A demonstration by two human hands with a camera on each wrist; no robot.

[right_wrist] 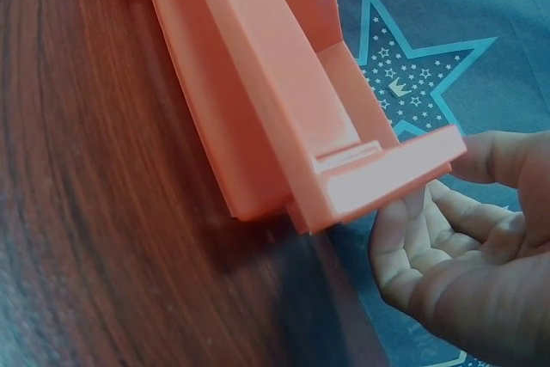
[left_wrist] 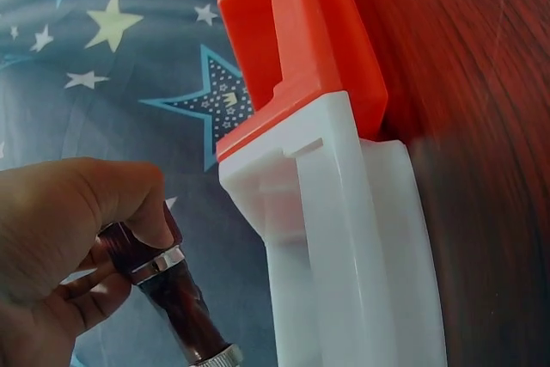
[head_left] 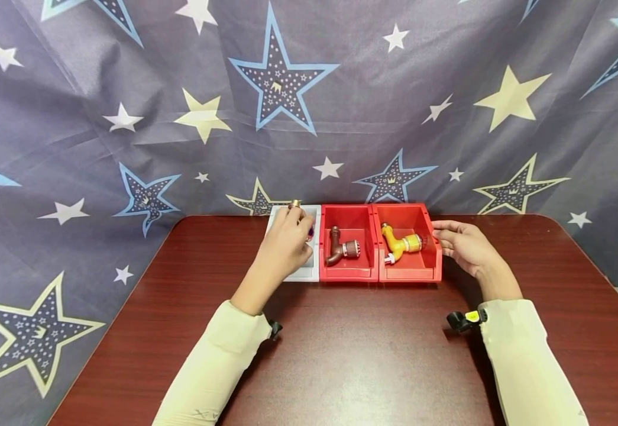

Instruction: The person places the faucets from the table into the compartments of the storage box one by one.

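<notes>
In the left wrist view, my left hand (head_left: 286,239) grips a dark brown plastic tap (left_wrist: 185,311) by its knob end. It is above the white bin (head_left: 304,274), and the tap's brass-coloured end shows past the fingers in the head view. Much of the tap is hidden by the hand there. A brown tap (head_left: 335,244) lies in the middle red bin (head_left: 349,274). The right-hand red bin (head_left: 408,275) holds a yellow tap (head_left: 398,244). My right hand (head_left: 465,248) holds that bin's outer side wall between thumb and fingers.
The three bins stand side by side at the back of a dark red-brown wooden table (head_left: 362,355). Behind them hangs a grey-blue curtain (head_left: 362,118) with stars. A black wrist camera (head_left: 463,320) juts out beside the right sleeve.
</notes>
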